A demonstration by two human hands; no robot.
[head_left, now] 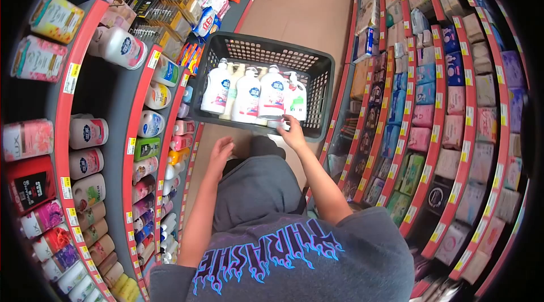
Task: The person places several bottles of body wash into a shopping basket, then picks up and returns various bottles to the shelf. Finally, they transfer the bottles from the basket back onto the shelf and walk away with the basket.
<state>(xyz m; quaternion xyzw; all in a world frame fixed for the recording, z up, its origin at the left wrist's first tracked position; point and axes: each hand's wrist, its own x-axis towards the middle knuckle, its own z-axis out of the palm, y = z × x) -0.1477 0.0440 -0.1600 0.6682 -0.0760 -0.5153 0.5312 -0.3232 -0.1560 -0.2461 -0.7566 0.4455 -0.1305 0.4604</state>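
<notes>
In the head view, white pump bottles (pixel 247 97) sit in a black basket (pixel 320 95), pumps pointing away from the person, long axes running toward the near rim. The right hand (pixel 292 133) bends its fingers there, grip unclear; the left hand (pixel 221 151) holds nothing, fingers together, slightly curved.

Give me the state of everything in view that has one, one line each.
Basket: open-topped, partly filled
Pump bottles: standing roughly upright in the basket, grouped toward its near side
Left hand: open, empty, apart from the basket
Right hand: fingers bent at the basket's near side; cannot tell whether it grips anything
Left shelves: stocked, with some dark gaps
Packs on the right: arranged in rows
</notes>
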